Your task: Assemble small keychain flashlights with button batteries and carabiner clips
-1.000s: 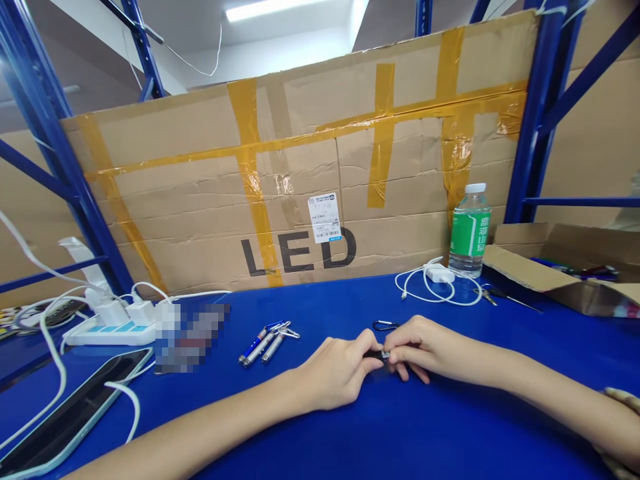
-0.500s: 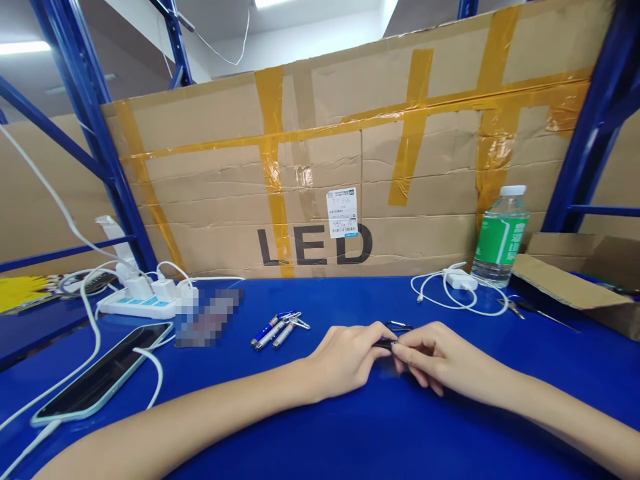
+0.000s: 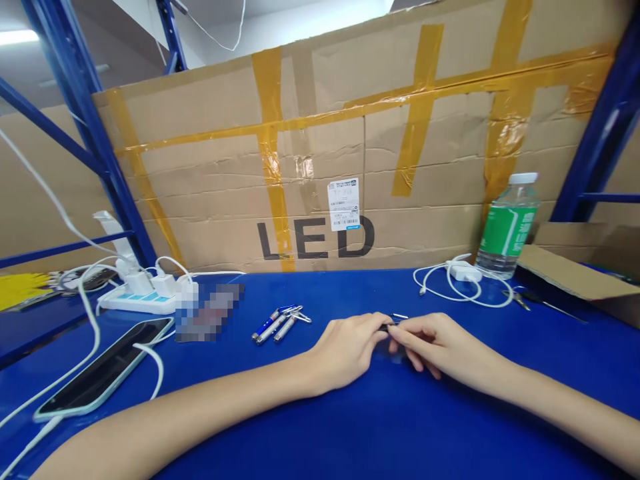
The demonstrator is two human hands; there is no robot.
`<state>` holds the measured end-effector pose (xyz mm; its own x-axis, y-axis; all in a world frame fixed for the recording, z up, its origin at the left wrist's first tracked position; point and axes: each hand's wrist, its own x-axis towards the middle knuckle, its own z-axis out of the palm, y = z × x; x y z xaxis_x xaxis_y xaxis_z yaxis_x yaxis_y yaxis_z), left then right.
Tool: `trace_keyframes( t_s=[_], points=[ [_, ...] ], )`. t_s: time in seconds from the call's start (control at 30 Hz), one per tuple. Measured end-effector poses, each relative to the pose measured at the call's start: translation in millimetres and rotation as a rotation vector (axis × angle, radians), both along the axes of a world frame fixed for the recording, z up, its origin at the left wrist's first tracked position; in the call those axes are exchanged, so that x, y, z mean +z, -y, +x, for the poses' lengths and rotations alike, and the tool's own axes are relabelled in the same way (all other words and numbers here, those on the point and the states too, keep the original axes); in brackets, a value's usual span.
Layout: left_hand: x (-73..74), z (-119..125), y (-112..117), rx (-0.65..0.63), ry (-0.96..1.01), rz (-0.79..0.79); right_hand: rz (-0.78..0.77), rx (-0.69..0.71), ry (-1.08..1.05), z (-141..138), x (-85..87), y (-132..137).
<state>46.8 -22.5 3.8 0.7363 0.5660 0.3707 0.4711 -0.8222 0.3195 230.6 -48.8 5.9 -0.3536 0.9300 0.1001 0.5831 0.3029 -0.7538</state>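
At the blue table point(image 3: 320, 433), in our head view, our left hand point(image 3: 345, 352) and right hand point(image 3: 437, 345) pinch a small dark object point(image 3: 385, 327) between them, fingertips narrow and hiding most of it. A thin shiny piece point(image 3: 399, 316) shows just behind. Slim metal tubes point(image 3: 271, 327) and a phone point(image 3: 100, 370) lie leftward; a charger point(image 3: 466, 271) and bottle point(image 3: 509, 230) sit rightward, before cardboard point(image 3: 225, 180).

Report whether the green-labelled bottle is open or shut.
Shut: a white cap sits on top of the bottle, which stands upright on the blue table.
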Motion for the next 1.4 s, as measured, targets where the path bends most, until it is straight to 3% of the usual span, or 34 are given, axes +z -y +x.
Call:
trace_keyframes(
  t_s=[0.27, 0.4, 0.53, 0.63, 0.97, 1.17, 1.4],
  points=[
    [1.2, 2.0, -2.4, 0.067, 0.000, -0.081, 0.413, -0.249, 0.223, 9.1, 13.4, 2.9],
    [0.7, 2.6, -3.9, 0.090, 0.009, -0.083, 0.524, -0.273, 0.376, 15.6, 13.0, -0.5],
    [0.7, 3.0, -4.2, 0.101, 0.043, -0.119, 0.470, -0.226, 0.584, 18.4, 6.5, -3.2],
    [0.2, 3.0, -4.2, 0.115, 0.043, -0.142, 0.419, -0.186, 0.627, 17.3, 3.5, -2.8],
    [-2.5, 4.2, -5.8, 0.137, 0.035, -0.130, 0.364, -0.074, 0.461, 11.5, 9.0, 0.8],
    [-3.1, 2.8, -3.4, 0.122, 0.017, -0.101, 0.269, 0.007, 0.392, 14.6, -0.6, -6.2],
    [-0.5, -0.7, -1.5, 0.100, -0.018, -0.084, 0.237, -0.060, 0.419, 13.3, -4.2, -9.4]
  ],
)
